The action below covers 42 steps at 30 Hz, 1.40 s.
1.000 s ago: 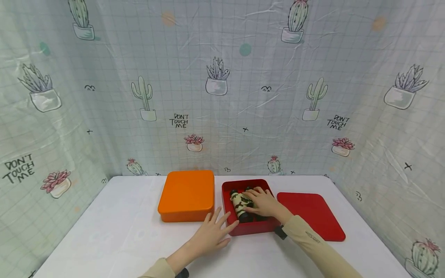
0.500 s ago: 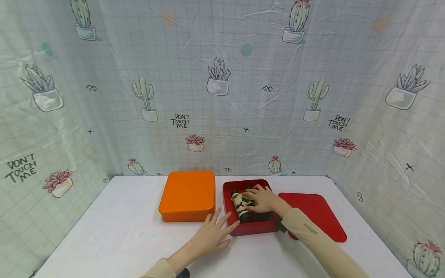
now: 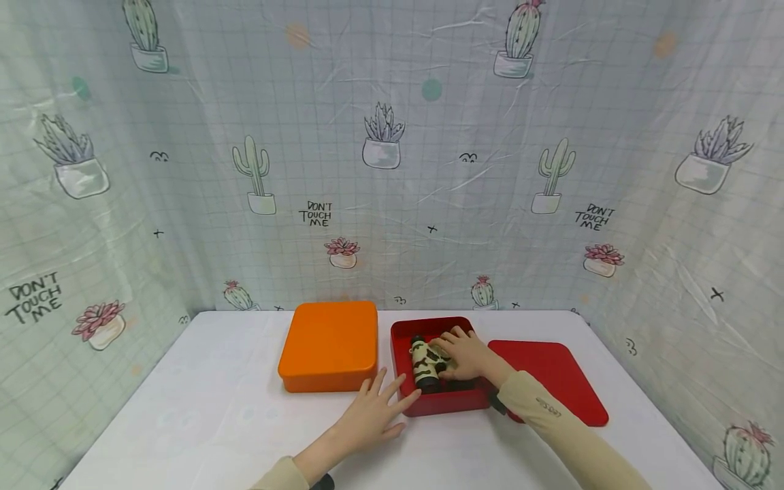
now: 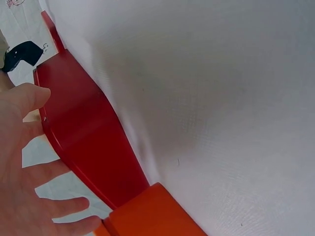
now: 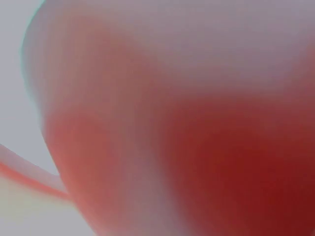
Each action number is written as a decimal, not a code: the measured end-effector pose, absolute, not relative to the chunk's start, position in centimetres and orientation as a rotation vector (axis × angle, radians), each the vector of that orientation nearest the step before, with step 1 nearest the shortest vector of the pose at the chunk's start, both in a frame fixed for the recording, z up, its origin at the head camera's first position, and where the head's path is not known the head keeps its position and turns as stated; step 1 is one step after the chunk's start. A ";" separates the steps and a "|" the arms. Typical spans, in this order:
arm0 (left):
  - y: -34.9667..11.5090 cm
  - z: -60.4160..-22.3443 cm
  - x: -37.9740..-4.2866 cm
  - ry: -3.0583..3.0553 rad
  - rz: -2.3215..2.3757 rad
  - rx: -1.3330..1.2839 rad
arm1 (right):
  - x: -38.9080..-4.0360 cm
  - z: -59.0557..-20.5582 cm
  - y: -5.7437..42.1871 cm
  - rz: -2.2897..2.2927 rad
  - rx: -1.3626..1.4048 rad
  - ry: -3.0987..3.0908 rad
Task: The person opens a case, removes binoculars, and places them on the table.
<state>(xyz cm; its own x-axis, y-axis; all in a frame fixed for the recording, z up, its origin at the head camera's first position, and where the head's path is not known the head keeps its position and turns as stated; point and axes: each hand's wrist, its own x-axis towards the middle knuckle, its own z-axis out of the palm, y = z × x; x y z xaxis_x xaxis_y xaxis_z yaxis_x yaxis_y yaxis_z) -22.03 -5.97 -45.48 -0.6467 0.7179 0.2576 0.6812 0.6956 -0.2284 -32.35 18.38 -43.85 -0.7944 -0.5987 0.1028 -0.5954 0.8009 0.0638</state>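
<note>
A pair of camouflage-patterned binoculars (image 3: 424, 364) lies inside the red box (image 3: 437, 403). My right hand (image 3: 465, 355) reaches in from the right and grips the binoculars, covering their right barrel. In the right wrist view everything close is a red and pale blur, so the grip itself cannot be seen there. My left hand (image 3: 370, 413) has its fingers spread, with the fingertips at the red box's near left corner. The left wrist view shows the same spread fingers (image 4: 47, 172) along the rim of the red box (image 4: 83, 123).
A closed orange box (image 3: 331, 344) stands left of the red box, close beside it. Flat on the white table (image 3: 214, 408) to the right lies a red lid (image 3: 557, 381), partly behind the right sleeve (image 3: 563, 422). A cactus-print curtain (image 3: 392, 204) encloses the back and sides.
Under my right hand the binoculars have turned slightly inside the box, their near end shifting left and their far end right. My left hand has stayed in place.
</note>
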 end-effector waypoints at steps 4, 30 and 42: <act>-5.9 -45.4 -22.0 -2.606 0.146 -1.093 | -32.4 -44.1 18.4 -0.033 0.968 -2.805; -5.9 -45.7 -22.1 -2.630 0.136 -1.075 | -32.7 -43.6 19.0 -0.009 1.069 -2.616; -5.9 -45.5 -22.1 -2.728 0.074 -1.081 | -32.4 -41.9 20.1 0.055 0.994 -2.641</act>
